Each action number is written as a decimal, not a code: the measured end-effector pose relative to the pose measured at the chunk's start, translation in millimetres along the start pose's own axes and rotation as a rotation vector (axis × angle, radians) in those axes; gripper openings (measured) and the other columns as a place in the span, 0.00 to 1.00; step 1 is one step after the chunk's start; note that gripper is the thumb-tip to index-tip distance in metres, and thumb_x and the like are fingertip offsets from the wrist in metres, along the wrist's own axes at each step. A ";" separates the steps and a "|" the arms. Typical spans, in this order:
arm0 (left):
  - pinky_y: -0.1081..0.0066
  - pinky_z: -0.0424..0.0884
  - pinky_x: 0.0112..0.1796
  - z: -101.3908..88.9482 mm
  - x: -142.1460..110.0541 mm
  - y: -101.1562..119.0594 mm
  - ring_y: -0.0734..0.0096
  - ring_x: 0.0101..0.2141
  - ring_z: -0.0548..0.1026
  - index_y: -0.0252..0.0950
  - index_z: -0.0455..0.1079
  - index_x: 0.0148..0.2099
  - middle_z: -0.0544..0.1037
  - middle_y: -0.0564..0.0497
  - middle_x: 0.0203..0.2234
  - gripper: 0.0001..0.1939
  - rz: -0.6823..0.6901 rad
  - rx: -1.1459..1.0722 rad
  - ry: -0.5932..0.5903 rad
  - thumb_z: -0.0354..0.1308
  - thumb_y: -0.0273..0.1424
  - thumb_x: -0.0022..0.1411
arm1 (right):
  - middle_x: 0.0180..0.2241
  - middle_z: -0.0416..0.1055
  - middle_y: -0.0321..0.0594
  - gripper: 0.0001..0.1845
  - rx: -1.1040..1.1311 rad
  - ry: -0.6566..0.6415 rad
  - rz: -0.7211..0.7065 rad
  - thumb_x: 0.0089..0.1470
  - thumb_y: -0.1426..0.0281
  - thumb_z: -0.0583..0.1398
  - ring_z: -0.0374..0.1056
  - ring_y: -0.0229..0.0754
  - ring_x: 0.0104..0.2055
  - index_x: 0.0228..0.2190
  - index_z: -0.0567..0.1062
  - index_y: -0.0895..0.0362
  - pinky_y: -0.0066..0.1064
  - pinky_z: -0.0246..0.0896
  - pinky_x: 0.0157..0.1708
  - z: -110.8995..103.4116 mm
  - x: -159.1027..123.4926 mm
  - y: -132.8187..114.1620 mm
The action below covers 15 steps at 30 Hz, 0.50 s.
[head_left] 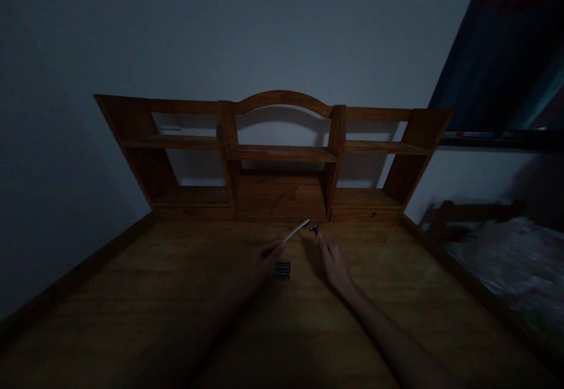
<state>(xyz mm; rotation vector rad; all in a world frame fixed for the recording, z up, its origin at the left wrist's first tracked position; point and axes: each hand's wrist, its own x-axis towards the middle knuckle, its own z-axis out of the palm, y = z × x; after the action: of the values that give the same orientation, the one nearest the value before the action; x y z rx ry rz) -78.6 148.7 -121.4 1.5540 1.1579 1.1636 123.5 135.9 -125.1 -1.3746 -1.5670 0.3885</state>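
Observation:
In the dim head view, my left hand [267,255] is closed around a thin white toothbrush [296,231], which slants up to the right with dark bristles under its tip. My right hand [333,258] pinches a small black razor [314,230] whose T-shaped head points away from me. The toothbrush tip is close beside the razor head; I cannot tell whether they touch. Just right of my left hand, a small dark case [282,270] with rows of compartments lies on the wooden desk [185,295].
A wooden shelf unit [282,154] stands along the desk's far edge against a pale wall [264,30]. Raised wooden rims border the desk at both sides. To the right are a dark curtain [506,54] and a pale plastic-looking heap [511,260].

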 end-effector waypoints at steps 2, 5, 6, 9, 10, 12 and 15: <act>0.63 0.71 0.41 -0.1 0.9 0.1 0.57 0.40 0.76 0.34 0.75 0.45 0.80 0.48 0.37 0.24 0.003 -0.001 0.023 0.56 0.47 0.55 | 0.25 0.72 0.43 0.32 -0.003 0.006 -0.005 0.61 0.52 0.42 0.67 0.44 0.27 0.28 0.75 0.60 0.28 0.53 0.27 -0.5 -0.1 -0.6; 0.64 0.71 0.40 0.4 -0.5 2.0 0.58 0.39 0.76 0.35 0.75 0.45 0.80 0.48 0.37 0.23 0.010 -0.013 -0.027 0.55 0.46 0.55 | 0.24 0.72 0.43 0.32 -0.001 -0.008 -0.009 0.61 0.52 0.42 0.66 0.43 0.27 0.29 0.75 0.60 0.28 0.53 0.26 -1.0 -0.4 -0.5; 0.64 0.71 0.39 0.3 -1.3 2.9 0.58 0.39 0.76 0.35 0.75 0.45 0.80 0.49 0.36 0.23 0.010 -0.015 -0.047 0.55 0.46 0.56 | 0.24 0.72 0.42 0.32 -0.001 -0.010 -0.009 0.61 0.52 0.42 0.66 0.43 0.27 0.29 0.75 0.60 0.28 0.53 0.27 -1.1 -0.5 -0.2; 0.64 0.70 0.40 -1.4 -3.3 5.7 0.58 0.39 0.76 0.35 0.75 0.45 0.79 0.48 0.38 0.23 0.024 -0.016 -0.046 0.54 0.46 0.57 | 0.26 0.73 0.42 0.30 -0.008 -0.012 -0.008 0.61 0.53 0.42 0.67 0.43 0.28 0.30 0.75 0.59 0.28 0.53 0.27 -0.7 -0.2 0.9; 0.64 0.70 0.40 -2.1 -3.7 6.6 0.58 0.40 0.76 0.35 0.75 0.45 0.79 0.48 0.38 0.23 0.034 -0.018 -0.033 0.54 0.46 0.57 | 0.26 0.73 0.42 0.30 -0.013 -0.006 -0.008 0.62 0.54 0.43 0.67 0.43 0.28 0.29 0.75 0.58 0.27 0.53 0.27 -0.6 0.0 1.2; 0.65 0.70 0.41 -3.0 -4.3 8.1 0.59 0.41 0.75 0.35 0.74 0.46 0.79 0.48 0.40 0.22 0.052 -0.024 -0.024 0.53 0.46 0.58 | 0.27 0.73 0.42 0.29 -0.020 -0.001 -0.010 0.62 0.55 0.43 0.67 0.43 0.29 0.29 0.75 0.58 0.27 0.53 0.28 -0.5 0.3 1.5; 0.65 0.70 0.40 -1.7 -4.9 8.9 0.58 0.40 0.75 0.34 0.74 0.46 0.79 0.47 0.39 0.23 0.021 -0.027 -0.065 0.53 0.46 0.57 | 0.27 0.73 0.42 0.29 -0.014 -0.004 -0.010 0.62 0.55 0.42 0.67 0.43 0.29 0.29 0.75 0.58 0.27 0.53 0.28 -0.9 0.4 1.0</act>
<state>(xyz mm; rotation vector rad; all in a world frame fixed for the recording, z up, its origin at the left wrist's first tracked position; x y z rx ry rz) -79.3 142.2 -113.5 1.5748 1.0814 1.1296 124.9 136.3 -125.3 -1.3771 -1.5821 0.3744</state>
